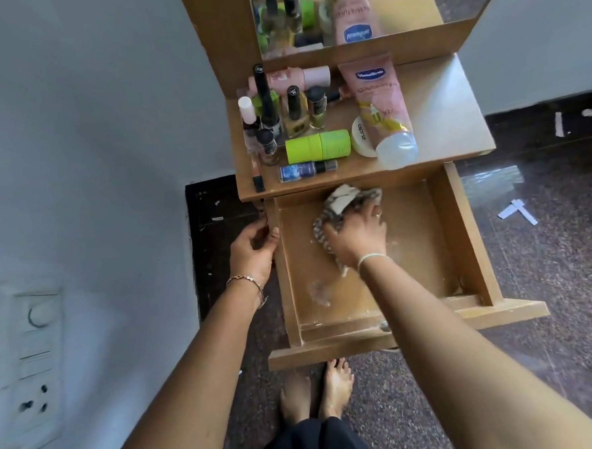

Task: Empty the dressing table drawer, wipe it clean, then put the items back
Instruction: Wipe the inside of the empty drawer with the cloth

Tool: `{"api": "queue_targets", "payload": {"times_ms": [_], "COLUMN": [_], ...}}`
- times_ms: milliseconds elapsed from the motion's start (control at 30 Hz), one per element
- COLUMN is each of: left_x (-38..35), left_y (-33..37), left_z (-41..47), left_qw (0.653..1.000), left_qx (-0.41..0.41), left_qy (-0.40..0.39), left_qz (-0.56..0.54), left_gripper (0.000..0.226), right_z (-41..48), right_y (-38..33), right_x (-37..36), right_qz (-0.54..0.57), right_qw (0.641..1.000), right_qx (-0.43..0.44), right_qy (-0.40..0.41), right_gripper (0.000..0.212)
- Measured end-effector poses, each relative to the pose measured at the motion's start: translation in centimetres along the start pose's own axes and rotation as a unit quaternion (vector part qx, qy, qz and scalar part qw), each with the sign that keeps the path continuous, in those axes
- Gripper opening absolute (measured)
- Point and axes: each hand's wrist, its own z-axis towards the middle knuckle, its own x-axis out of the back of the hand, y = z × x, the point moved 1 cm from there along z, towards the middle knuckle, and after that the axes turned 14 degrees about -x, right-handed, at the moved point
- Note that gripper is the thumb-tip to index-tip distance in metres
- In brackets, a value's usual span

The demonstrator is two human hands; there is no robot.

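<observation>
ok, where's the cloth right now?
Head view, centre: the cloth lies on the floor of the open drawer near its back, under the right hand, just below the tabletop.

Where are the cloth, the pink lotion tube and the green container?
cloth [339,200]: head view, bunched upper fold.
pink lotion tube [379,99]: head view, mid body.
green container [318,146]: head view, its side.

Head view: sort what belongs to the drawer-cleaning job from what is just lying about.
Job: drawer, gripped at its side by left hand; cloth in right hand; lotion tube, green container, probably to go back.
Lying about: paper scraps; wall switchboard.
</observation>
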Motion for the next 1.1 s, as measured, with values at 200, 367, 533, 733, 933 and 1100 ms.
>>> {"api": "queue_targets", "payload": {"times_ms": [200,367,533,733,933,1100], "left_x": [0.0,0.0,-0.4,-0.8,-0.9,-0.6], "left_y": [-0.3,-0.4,-0.7,-0.4,-0.1,0.0], "left_z": [0.2,0.3,0.3,0.2,-0.1,0.0], "left_qw": [0.999,1.000,0.999,0.999,0.998,0.997], "left_qx": [0.009,0.000,-0.007,0.002,0.007,-0.003], "left_qy": [0.002,0.003,0.015,0.034,0.031,0.002], "left_qz": [-0.039,-0.017,0.030,0.037,0.051,0.081], "left_gripper": [0.033,0.030,0.034,0.033,0.038,0.044], "right_z": [-2.0,-2.0,-2.3,-5.1,-5.4,-2.0], "right_y": [-3.3,-5.1,-4.2,-1.3,0.7,5.0], "right_x": [-1.9,-2.6,-2.3,-2.7,-2.7,-0.4], "right_qz": [-0.026,0.004,-0.033,-0.122,-0.152,-0.115], "right_qw": [0.993,0.986,0.985,0.967,0.964,0.992], "right_qx": [0.107,0.135,0.149,0.213,0.220,0.045], "right_qy": [-0.044,-0.093,-0.084,-0.073,-0.014,0.034], "right_gripper": [0.053,0.059,0.055,0.039,0.040,0.039]}}
